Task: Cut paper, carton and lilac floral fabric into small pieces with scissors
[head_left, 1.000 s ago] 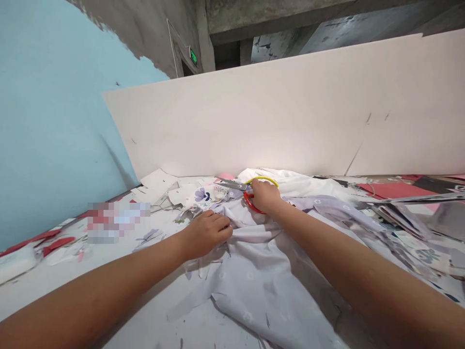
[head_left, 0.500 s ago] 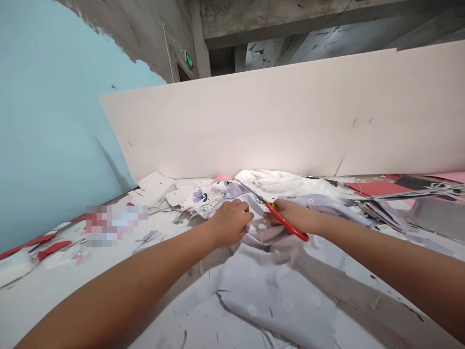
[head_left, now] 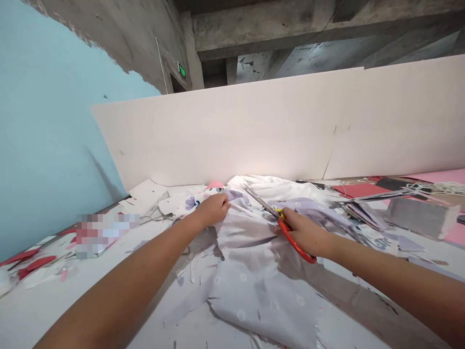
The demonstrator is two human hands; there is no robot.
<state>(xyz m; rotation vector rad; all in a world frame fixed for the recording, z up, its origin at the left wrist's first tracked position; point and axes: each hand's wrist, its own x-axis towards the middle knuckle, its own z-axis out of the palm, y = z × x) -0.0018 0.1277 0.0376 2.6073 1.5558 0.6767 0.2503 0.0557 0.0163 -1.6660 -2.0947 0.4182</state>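
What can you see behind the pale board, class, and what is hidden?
Over the board's top edge, concrete beams and a green sign show. Anything lower behind it is covered.

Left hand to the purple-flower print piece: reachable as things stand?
Probably yes: the flower-print piece lies right beside the left hand, nothing visible between. That hand seems closed on the lavender fabric, so it would likely need to let go first.

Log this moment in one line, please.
left hand: gripping pale cloth | right hand: holding scissors | red scraps: far left
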